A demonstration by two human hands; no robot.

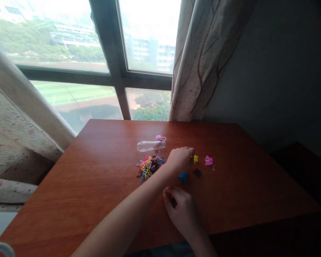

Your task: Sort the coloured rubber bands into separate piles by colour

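My left hand (180,159) reaches over the table to the edge of a small yellow pile of elastic bands (195,159). Its fingers are closed and point down; whatever they pinch is hidden. Nearer to me, my right hand (183,208) rests low over the wood, thumb and fingertips brought together, and I cannot make out anything between them. Left of my hands lies a heap of mixed coloured elastic bands (149,166), partly covered by my left forearm. Small separate piles sit around the left hand: blue bands (183,177), black bands (197,173) and pink bands (209,160).
A clear plastic bottle (149,146) lies on its side behind the heap, with a pink bundle (160,138) by its neck end. One loose pink band (214,167) lies beside the pink pile. The brown wooden table (243,185) stands against a window with curtains (200,57).
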